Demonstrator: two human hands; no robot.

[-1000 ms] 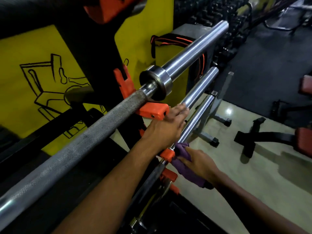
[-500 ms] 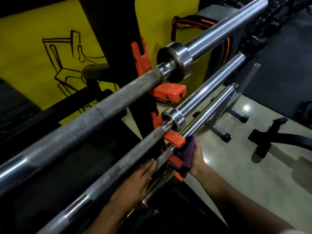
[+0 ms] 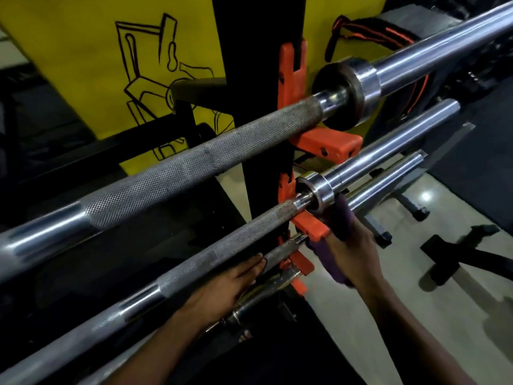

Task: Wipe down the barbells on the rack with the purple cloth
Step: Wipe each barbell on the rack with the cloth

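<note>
Since a second ago the left hand point(image 3: 222, 287) has dropped from the middle bar point(image 3: 194, 262) and now rests, fingers straight, on the lowest bar point(image 3: 280, 252). The right hand point(image 3: 349, 254) clasps the purple cloth point(image 3: 337, 226) against that bar's sleeve beside the orange hook point(image 3: 311, 226), so wiping is likely under way. Behind stand the rack point(image 3: 258, 79), a yellow wall point(image 3: 83, 65) and pale floor point(image 3: 361, 315).

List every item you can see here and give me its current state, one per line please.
Top barbell: resting on an orange hook, untouched.
Middle barbell: racked on an orange hook.
Lower barbell: racked, left hand on it.
Purple cloth: bunched, held against the bars.
Left hand: fingers extended along the lower bar.
Right hand: grips the cloth.
</note>
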